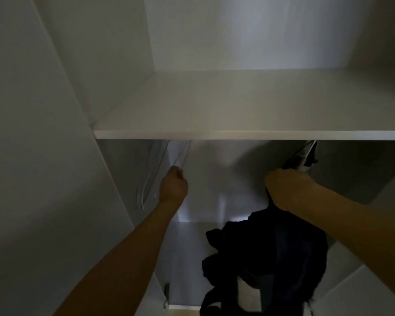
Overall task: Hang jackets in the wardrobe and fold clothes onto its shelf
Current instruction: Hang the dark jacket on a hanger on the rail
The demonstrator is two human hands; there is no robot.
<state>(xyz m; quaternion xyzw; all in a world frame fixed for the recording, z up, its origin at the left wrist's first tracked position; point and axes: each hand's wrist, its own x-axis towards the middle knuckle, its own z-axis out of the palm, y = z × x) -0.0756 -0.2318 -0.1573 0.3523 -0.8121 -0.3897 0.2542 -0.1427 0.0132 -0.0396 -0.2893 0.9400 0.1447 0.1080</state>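
Jacket [269,254]: dark navy, crumpled, hanging | right hand [285,185] grips top

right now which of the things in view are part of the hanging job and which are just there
In the job:
- dark jacket, hanging from the right hand
- white hanger, held by the left hand
- hanger above the right hand
- shelf, bare here

Just there:
- wardrobe side panel
- back wall

One white shelf [237,103], one dark jacket [271,258], two white hangers [178,156], two hands [173,185].
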